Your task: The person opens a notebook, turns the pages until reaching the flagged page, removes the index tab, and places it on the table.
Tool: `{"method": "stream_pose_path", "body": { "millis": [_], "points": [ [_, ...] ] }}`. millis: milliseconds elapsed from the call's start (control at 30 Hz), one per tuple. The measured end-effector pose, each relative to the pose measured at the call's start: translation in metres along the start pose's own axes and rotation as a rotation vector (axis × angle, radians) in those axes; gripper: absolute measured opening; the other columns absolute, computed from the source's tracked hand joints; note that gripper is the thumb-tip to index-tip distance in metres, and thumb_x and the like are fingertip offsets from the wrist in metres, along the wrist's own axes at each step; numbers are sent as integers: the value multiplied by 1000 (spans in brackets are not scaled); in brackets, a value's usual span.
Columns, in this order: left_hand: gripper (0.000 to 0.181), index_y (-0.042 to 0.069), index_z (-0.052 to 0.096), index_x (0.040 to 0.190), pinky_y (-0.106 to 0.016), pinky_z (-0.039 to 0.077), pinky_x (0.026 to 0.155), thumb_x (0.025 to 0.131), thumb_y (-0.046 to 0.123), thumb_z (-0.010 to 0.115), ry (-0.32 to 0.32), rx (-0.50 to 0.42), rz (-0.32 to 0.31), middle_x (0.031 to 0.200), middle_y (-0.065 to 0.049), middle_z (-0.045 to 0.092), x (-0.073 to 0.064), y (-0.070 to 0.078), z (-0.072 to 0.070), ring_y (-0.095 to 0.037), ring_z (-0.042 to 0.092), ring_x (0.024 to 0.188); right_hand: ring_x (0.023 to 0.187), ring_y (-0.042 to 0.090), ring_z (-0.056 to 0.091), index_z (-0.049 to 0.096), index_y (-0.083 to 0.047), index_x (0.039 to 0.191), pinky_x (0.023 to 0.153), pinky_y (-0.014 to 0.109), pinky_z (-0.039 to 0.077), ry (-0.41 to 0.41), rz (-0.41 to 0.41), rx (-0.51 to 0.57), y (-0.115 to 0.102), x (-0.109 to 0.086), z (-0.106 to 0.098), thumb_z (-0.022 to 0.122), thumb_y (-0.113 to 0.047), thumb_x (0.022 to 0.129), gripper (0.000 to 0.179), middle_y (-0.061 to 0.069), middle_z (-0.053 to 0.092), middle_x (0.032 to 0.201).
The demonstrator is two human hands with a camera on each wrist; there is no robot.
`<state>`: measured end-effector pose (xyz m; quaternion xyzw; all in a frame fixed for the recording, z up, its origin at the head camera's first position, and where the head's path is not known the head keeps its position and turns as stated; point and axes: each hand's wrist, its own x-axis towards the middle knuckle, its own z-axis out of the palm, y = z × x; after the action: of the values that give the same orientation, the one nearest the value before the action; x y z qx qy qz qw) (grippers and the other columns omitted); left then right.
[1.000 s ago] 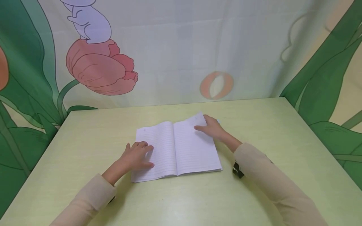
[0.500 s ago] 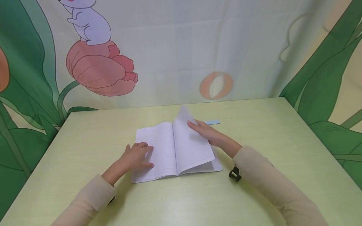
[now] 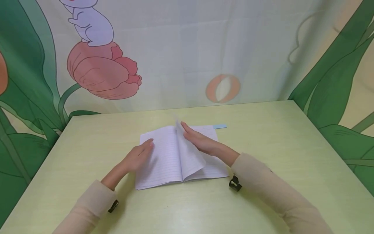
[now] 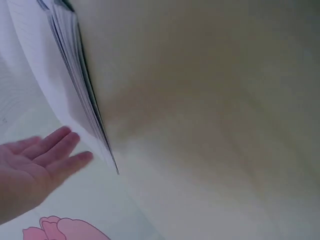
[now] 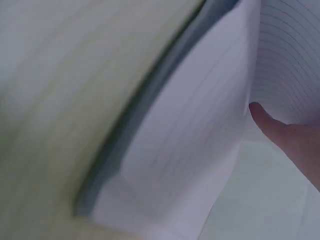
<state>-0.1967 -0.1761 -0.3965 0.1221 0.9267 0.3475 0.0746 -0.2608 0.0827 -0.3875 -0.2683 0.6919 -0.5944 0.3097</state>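
An open lined notebook lies on the table, its spine running roughly away from me. One page stands up steeply near the spine, curled toward the left half. My right hand, fingers extended, pushes against the right side of this page; its thumb shows at the paper in the right wrist view. Over the outer part of the left page is my left hand, fingers straight. The left wrist view shows that hand unfolded beside the notebook's edge, holding nothing.
A pale blue strip sticks out past the notebook's top right corner. The light wooden table ends at a curtain printed with a flower and leaves. Black straps hang below the sleeves.
My right hand has swept left, carrying the page from the right half up toward the spine. My left hand has lifted off the left page and shifted slightly, its fingers straightening.
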Motion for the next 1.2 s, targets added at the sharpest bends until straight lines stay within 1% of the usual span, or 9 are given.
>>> {"method": "stream_pose_path", "body": {
  "millis": [133,200,267,333,500,633,733,1000,1200],
  "points": [
    [62,-2,14,144,-48,27,102,99,41,23,10,-389,-54,138,-28,33,4,6,-4,-38,34,127,137,24,9,-3,-21,147,105,45,24,-1,34,-28,3,9,11,39,-31,98,65,6,0,153],
    [65,2,7,145,-46,36,96,98,45,23,-18,-576,-91,135,-31,36,6,11,-6,-36,44,120,137,23,12,-1,-21,147,106,42,22,-2,56,-88,5,13,17,44,-32,96,69,7,4,152],
    [67,5,3,146,-41,43,90,97,47,24,-30,-698,-135,133,-30,36,6,14,-7,-31,50,113,138,19,10,1,-22,147,108,39,17,-17,76,-167,7,16,21,48,-35,94,73,5,5,152],
    [68,7,3,146,-35,46,83,97,47,27,-4,-741,-184,135,-27,34,7,16,-9,-26,49,107,137,14,7,2,-24,147,109,36,14,-37,98,-227,8,18,24,51,-39,92,75,1,5,152],
    [70,4,12,145,-29,47,71,92,28,51,116,-607,-274,127,-25,44,9,11,-9,-24,54,94,137,8,6,4,-25,147,109,32,13,-87,119,-275,9,19,30,55,-40,89,78,-6,4,152],
    [71,0,18,143,-30,50,63,84,4,58,148,-476,-249,104,-28,57,10,3,-5,-20,60,75,137,10,6,6,-22,148,109,32,13,-105,115,-297,9,18,31,56,-39,89,78,-3,5,152],
    [72,-3,19,142,-31,50,63,82,-2,59,142,-421,-227,101,-28,57,11,-2,-3,-21,60,75,137,12,8,9,-19,148,108,31,13,-113,112,-330,8,15,31,56,-36,90,77,-1,7,152],
    [76,-7,17,140,-38,50,73,81,0,63,68,-239,-269,107,-31,54,12,-11,-3,-32,59,89,136,14,17,19,-18,146,108,32,18,-91,156,-473,12,2,12,59,-37,88,73,-1,18,150],
    [77,-8,16,139,-34,51,69,80,0,64,15,-149,-268,106,-31,55,13,-15,-3,-29,58,87,130,20,33,27,-7,143,104,33,28,-23,112,-444,22,-10,-15,60,-28,88,68,9,38,141]
  ]
}}
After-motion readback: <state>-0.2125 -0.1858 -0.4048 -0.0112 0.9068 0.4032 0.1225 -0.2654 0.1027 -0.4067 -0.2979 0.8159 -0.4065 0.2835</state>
